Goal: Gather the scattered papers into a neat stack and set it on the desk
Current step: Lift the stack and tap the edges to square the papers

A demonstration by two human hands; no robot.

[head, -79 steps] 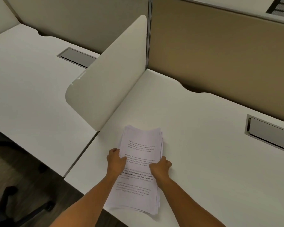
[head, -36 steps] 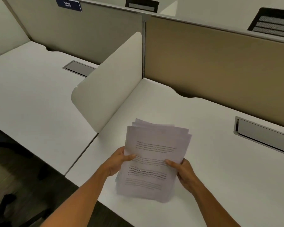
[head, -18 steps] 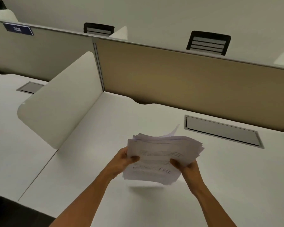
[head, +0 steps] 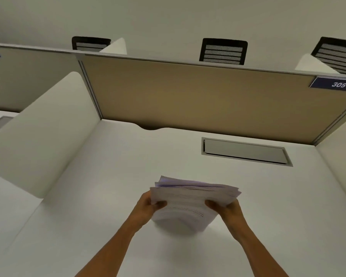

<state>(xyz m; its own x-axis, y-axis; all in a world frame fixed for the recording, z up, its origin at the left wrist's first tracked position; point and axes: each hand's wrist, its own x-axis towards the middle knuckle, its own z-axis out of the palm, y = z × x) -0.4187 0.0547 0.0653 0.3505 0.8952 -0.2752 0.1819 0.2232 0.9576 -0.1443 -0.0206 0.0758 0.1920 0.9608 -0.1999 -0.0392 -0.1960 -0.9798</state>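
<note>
A thick stack of printed white papers (head: pixel 190 198) is held up off the white desk (head: pixel 112 176), tilted so its near edge hangs low. The far edges of the sheets are fanned and uneven. My left hand (head: pixel 148 206) grips the stack's left side, thumb on top. My right hand (head: pixel 226 209) grips the right side the same way. The fingers under the sheets are hidden.
A white curved divider (head: pixel 42 124) stands at the desk's left. A tan partition (head: pixel 198 96) runs along the back, with a blue "305" plate (head: pixel 337 84). A grey cable hatch (head: pixel 245 151) lies at the back right. Black chair backs (head: pixel 223 51) show beyond.
Both hands lifted the stack off the desk's front edge and carried it right and forward over the desk. The view swung up and to the right.
</note>
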